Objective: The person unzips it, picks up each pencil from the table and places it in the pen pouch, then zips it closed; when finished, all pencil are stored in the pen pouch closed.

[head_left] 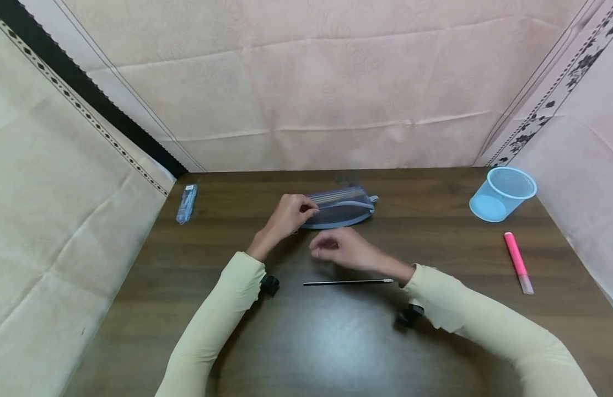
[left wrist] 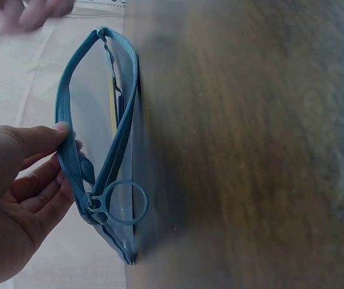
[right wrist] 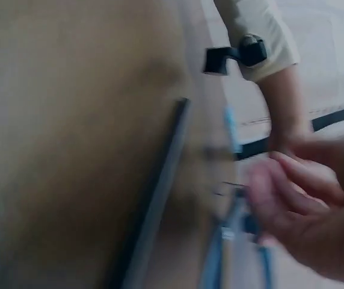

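Note:
My left hand point(head_left: 288, 214) pinches the near left rim of a see-through blue zip pencil case point(head_left: 345, 214). In the left wrist view the zipper point(left wrist: 125, 129) is spread apart, with a ring pull point(left wrist: 146, 203) at one end. Slim sticks, one of them yellow point(left wrist: 112, 105), lie inside the case. Just in front of the case, my right hand point(head_left: 347, 248) hovers with loosely bent fingers, and nothing shows between them. Below it a black pencil point(head_left: 348, 283) lies crosswise on the table; in the right wrist view it is a blurred dark rod point(right wrist: 154, 198).
A light blue mesh cup point(head_left: 502, 194) leans at the back right, and a pink marker point(head_left: 516, 256) with a clear end lies before it. At the back left is a small blue packet point(head_left: 187, 203). Pale cloth walls point(head_left: 316, 99) border the wooden table point(head_left: 227, 342).

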The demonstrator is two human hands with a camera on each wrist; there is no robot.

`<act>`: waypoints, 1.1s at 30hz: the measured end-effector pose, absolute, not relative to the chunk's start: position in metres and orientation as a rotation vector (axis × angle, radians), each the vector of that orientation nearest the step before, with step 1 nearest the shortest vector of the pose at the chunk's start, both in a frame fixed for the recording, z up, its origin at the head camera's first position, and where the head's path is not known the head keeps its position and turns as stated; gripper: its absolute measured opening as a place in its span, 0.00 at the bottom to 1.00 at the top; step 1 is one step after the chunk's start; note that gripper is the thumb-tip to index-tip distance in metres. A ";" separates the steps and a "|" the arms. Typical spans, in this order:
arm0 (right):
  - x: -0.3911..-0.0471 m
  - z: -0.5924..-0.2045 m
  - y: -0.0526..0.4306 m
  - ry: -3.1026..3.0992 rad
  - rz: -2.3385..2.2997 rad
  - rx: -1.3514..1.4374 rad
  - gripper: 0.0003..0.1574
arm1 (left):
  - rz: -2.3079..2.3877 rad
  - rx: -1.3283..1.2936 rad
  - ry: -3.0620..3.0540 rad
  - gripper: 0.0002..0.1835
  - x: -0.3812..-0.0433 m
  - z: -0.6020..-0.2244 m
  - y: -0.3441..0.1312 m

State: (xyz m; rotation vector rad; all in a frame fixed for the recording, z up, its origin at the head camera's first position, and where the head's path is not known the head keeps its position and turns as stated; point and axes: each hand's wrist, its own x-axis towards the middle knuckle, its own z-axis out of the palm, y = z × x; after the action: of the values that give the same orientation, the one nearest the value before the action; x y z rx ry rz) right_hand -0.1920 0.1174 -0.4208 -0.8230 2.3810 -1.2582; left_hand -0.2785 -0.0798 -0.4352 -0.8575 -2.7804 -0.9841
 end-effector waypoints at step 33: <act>-0.165 -0.432 0.157 2.507 -0.518 -1.173 0.09 | -1.006 -0.810 -2.832 0.08 -0.277 -0.436 -0.079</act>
State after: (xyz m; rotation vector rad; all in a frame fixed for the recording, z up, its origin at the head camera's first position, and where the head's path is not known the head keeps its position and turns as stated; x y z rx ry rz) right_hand -0.1649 0.1566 -0.4316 -1.1733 2.5069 -0.5182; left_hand -0.2775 -0.0790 -0.4363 -0.8099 -2.8317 -1.0063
